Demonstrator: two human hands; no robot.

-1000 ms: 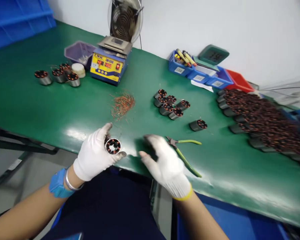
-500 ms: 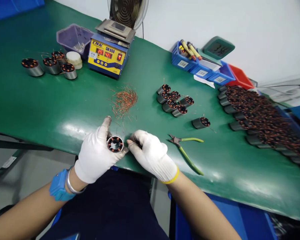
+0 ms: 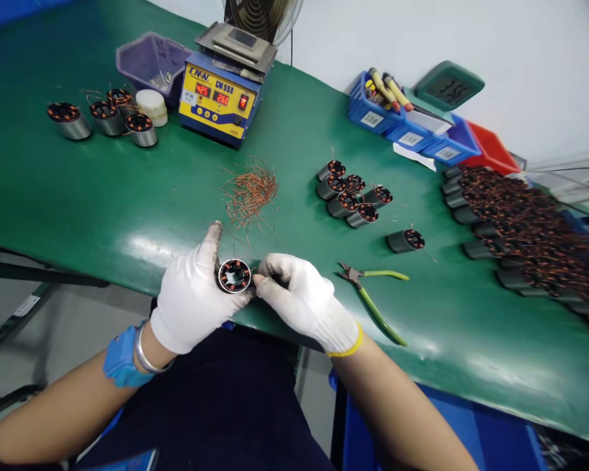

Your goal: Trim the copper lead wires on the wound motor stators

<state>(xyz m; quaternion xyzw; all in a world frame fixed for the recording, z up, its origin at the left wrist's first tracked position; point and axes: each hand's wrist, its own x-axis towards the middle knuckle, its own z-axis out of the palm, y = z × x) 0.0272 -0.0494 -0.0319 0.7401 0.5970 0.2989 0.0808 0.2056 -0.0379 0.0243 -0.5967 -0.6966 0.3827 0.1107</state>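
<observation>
Left hand (image 3: pixel 189 301) grips a wound stator (image 3: pixel 234 288), bore up! Right hand (image 3: pixel 304 297) curls beside it, pinching or not I can't tell; diagonal cutters (image 3: pixel 352 275) lie open nearby.

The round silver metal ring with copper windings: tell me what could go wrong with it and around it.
The round silver metal ring with copper windings, gripped in the white-gloved left hand near the front edge of the green table, might fall if that grip slips.

The loose heap of thin copper wire pieces beyond the hands could snag a glove or scatter.

The metal pliers with green handles lie beside the white-gloved right hand, which could knock them.
</observation>
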